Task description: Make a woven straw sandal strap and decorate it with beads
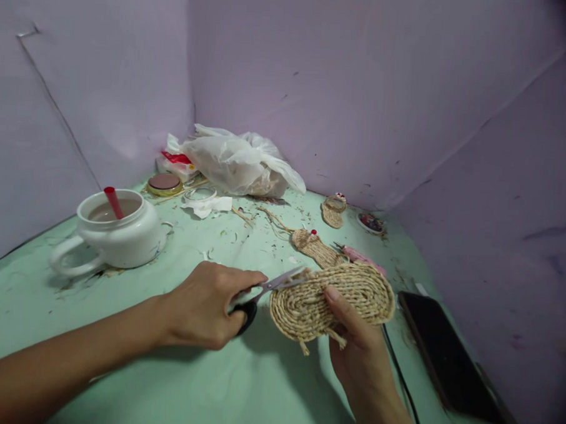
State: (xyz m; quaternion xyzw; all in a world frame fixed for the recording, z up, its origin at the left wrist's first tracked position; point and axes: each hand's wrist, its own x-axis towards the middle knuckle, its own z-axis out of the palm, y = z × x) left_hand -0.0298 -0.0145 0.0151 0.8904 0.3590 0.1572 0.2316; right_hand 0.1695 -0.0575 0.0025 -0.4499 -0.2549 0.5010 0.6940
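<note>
My left hand (208, 305) is closed round the black handles of a pair of scissors (274, 285). Their blades are parted at the upper left edge of a coiled straw-rope oval (300, 309), among stray fibres there. My right hand (364, 353) grips that oval from the lower right, thumb on top and the other fingers hidden beneath. Two short rope ends stick out of its lower edge. Just behind lies a smaller woven straw piece (316, 248) with a red bead-like pin and a loose cord.
A white mug (127, 236) with a red straw-like stick stands left. Behind are a plastic bag (238, 163), a round tin (165, 183) and white scraps. Right of my hands lie a black phone (446, 350), a cable, a pink-handled tool (363, 258) and a small dish (370, 223). Purple walls enclose the table.
</note>
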